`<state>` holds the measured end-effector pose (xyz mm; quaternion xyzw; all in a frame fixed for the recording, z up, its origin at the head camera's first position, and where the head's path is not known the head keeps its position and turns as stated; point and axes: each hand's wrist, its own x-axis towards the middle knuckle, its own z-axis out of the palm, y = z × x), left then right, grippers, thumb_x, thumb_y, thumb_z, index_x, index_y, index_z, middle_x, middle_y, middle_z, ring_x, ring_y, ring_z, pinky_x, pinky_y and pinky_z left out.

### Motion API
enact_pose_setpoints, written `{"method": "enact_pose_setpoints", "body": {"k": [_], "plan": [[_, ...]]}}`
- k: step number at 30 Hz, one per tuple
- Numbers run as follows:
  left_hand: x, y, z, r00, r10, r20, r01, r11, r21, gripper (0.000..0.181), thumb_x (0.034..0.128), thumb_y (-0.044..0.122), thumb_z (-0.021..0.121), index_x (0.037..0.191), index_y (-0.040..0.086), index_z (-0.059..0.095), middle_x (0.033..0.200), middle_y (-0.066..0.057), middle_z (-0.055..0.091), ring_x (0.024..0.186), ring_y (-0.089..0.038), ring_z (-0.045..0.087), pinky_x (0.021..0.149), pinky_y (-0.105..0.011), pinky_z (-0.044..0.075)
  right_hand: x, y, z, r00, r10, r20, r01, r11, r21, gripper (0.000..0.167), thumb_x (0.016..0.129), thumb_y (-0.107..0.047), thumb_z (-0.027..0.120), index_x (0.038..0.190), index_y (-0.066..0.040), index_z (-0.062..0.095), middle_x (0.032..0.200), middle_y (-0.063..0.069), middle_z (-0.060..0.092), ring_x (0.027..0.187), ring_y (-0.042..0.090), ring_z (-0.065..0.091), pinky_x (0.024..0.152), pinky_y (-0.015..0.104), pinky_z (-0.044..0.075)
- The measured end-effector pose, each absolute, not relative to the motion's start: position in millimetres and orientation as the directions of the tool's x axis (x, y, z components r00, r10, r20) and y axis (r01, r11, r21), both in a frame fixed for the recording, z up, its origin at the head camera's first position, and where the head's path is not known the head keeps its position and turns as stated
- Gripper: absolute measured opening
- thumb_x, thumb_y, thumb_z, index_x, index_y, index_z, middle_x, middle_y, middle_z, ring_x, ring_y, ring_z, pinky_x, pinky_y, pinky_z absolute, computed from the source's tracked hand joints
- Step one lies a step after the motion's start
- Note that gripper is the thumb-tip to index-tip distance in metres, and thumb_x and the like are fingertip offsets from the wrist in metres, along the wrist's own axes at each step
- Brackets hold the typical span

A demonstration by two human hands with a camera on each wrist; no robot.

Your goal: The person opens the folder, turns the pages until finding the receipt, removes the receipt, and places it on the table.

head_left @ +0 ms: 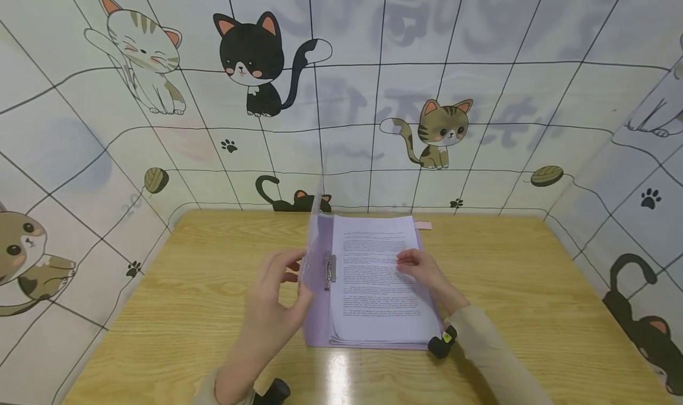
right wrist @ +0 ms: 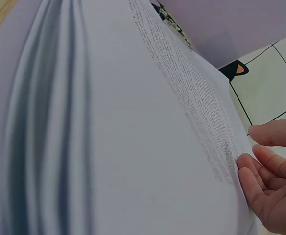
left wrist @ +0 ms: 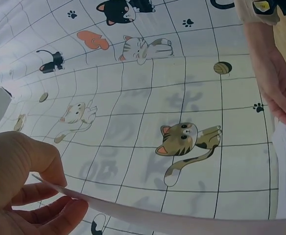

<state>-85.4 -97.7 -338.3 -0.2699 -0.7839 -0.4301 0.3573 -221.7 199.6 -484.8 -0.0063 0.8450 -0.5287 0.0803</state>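
Observation:
A purple folder (head_left: 316, 328) lies on the table, its cover (head_left: 311, 257) raised on the left side. Inside is a stack of printed sheets (head_left: 381, 286) beside a metal clip (head_left: 329, 271). My left hand (head_left: 274, 301) pinches the cover's edge between thumb and fingers; in the left wrist view that hand (left wrist: 30, 181) holds the thin cover (left wrist: 148, 220). My right hand (head_left: 424, 271) rests at the right part of the top sheet. In the right wrist view, bent fingertips of the right hand (right wrist: 275, 176) touch the paper's (right wrist: 148, 127) edge, with the thumb apart from them.
The wooden table (head_left: 213, 245) has a cloth wall (head_left: 352, 96) with cat drawings behind and at both sides. A pink tab (head_left: 423, 225) sticks out at the folder's upper right. Black straps with dark devices (head_left: 441, 344) are on both wrists.

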Motion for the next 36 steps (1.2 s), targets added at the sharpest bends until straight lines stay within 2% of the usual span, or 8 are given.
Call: {"method": "enact_pose_setpoints", "body": {"k": [5,13,17,23,31,33,36], "plan": [[-82,-121,-340,-0.632,0.063,0.772,0.680,0.523,0.514,0.043,0.0676,-0.012,0.051,0.110,-0.006,0.057,0.098,-0.013,0.058,0.085,-0.020,0.055,0.072,-0.013,0.049,-222,200,-487,-0.987,-0.096,-0.129,0.074,0.443,-0.894,0.029,0.084,-0.005,0.064,0.110,0.004,0.058,0.105,0.016,0.063,0.093,0.024,0.060,0.086,0.035,0.047],[-78,-153,-348,-0.642,-0.005,0.767,0.609,0.603,0.515,0.046,0.0642,-0.016,0.058,0.109,-0.007,0.058,0.102,-0.014,0.061,0.091,-0.010,0.054,0.070,-0.010,0.048,-222,199,-488,-0.989,-0.087,-0.123,0.070,0.459,-0.886,0.027,0.083,-0.003,0.064,0.108,0.004,0.059,0.103,0.016,0.063,0.092,0.024,0.060,0.084,0.034,0.047],[-76,-167,-354,-0.656,-0.057,0.753,0.578,0.603,0.550,0.049,0.0614,-0.020,0.059,0.109,-0.009,0.057,0.102,-0.018,0.061,0.093,-0.004,0.052,0.070,-0.006,0.045,-222,199,-489,-0.989,-0.094,-0.118,0.061,0.470,-0.881,0.027,0.082,-0.002,0.065,0.108,0.004,0.059,0.103,0.016,0.063,0.093,0.025,0.060,0.084,0.034,0.047],[-74,-186,-360,-0.675,-0.135,0.725,0.539,0.582,0.609,0.049,0.0614,-0.022,0.058,0.109,-0.012,0.056,0.101,-0.019,0.061,0.087,-0.002,0.053,0.067,-0.005,0.045,-222,199,-489,-0.990,-0.090,-0.107,0.048,0.497,-0.866,0.026,0.083,-0.003,0.064,0.107,0.004,0.059,0.101,0.014,0.063,0.091,0.024,0.060,0.083,0.035,0.048],[-68,-208,-366,-0.743,-0.249,0.622,0.385,0.602,0.700,0.045,0.0652,-0.022,0.059,0.109,-0.013,0.056,0.104,-0.001,0.058,0.084,0.002,0.053,0.066,-0.004,0.044,-221,198,-490,-0.989,-0.081,-0.124,0.065,0.512,-0.857,0.026,0.083,-0.003,0.065,0.108,0.002,0.059,0.102,0.014,0.063,0.091,0.023,0.059,0.081,0.032,0.047],[-67,-213,-369,-0.752,-0.276,0.598,0.342,0.612,0.713,0.044,0.0652,-0.021,0.060,0.108,-0.014,0.055,0.102,-0.003,0.058,0.084,0.004,0.053,0.067,-0.003,0.044,-221,198,-489,-0.989,-0.079,-0.124,0.067,0.511,-0.857,0.026,0.084,-0.004,0.065,0.108,0.002,0.059,0.102,0.014,0.062,0.091,0.023,0.059,0.082,0.032,0.047],[-66,-222,-375,-0.775,-0.313,0.549,0.272,0.619,0.736,0.042,0.0659,-0.021,0.060,0.107,-0.014,0.054,0.101,-0.012,0.059,0.086,0.009,0.050,0.068,-0.002,0.043,-221,197,-488,-0.989,-0.082,-0.124,0.065,0.507,-0.859,0.026,0.083,-0.003,0.065,0.108,0.003,0.058,0.103,0.014,0.062,0.092,0.024,0.058,0.083,0.034,0.047]]}}
